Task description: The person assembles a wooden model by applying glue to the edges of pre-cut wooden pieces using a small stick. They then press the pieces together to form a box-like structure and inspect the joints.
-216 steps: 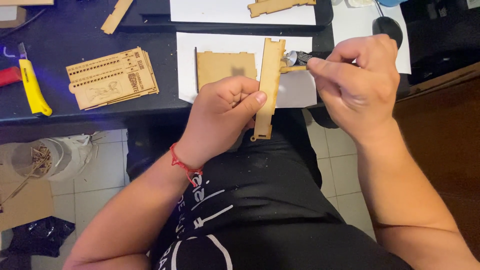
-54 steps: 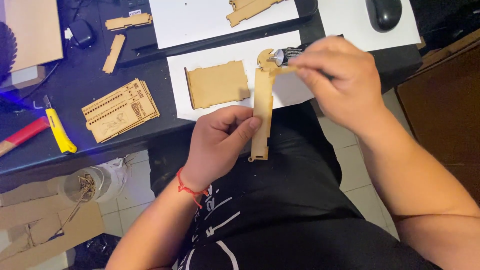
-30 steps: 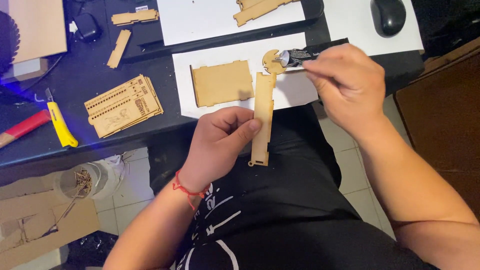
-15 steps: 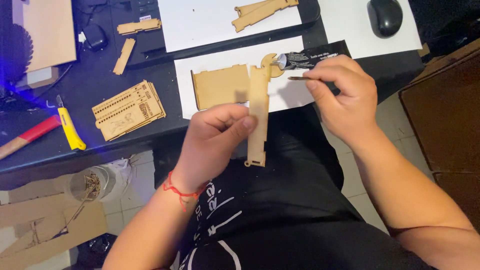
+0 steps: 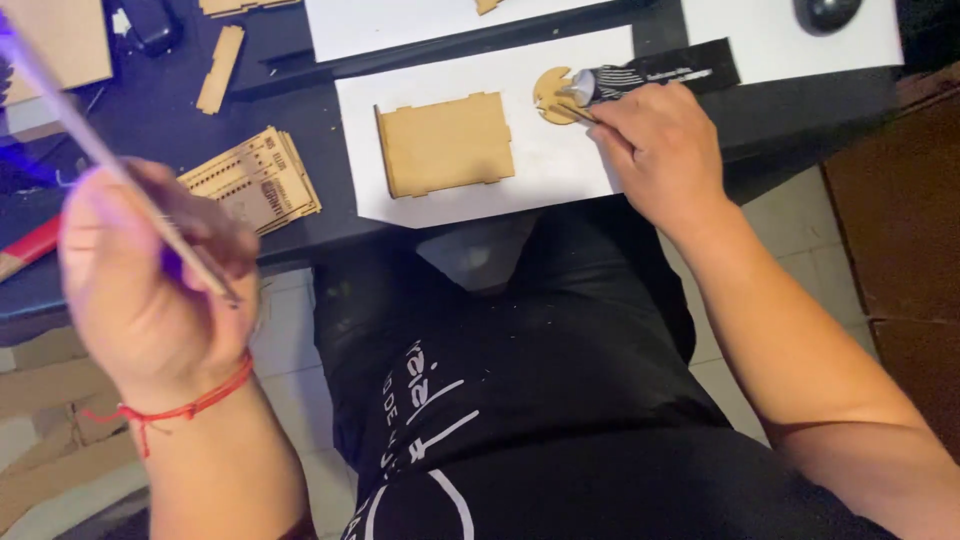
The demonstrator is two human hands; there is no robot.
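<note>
Still mid-assembly: left hand (image 5: 150, 290) at 9 o'clock, fingers clenched on wooden strip (image 5: 110, 165); right hand (image 5: 660, 150) at 1 o'clock, fingers pinching glue tube (image 5: 640, 80) over round disc (image 5: 552, 95); flat panel (image 5: 445, 145) unjoined on bench (image 5: 330, 215).

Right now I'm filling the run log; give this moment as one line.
left hand: grip on long wooden strip, raised | right hand: at glue tube, nozzle by round wooden piece | flat wooden panel on white paper
</note>
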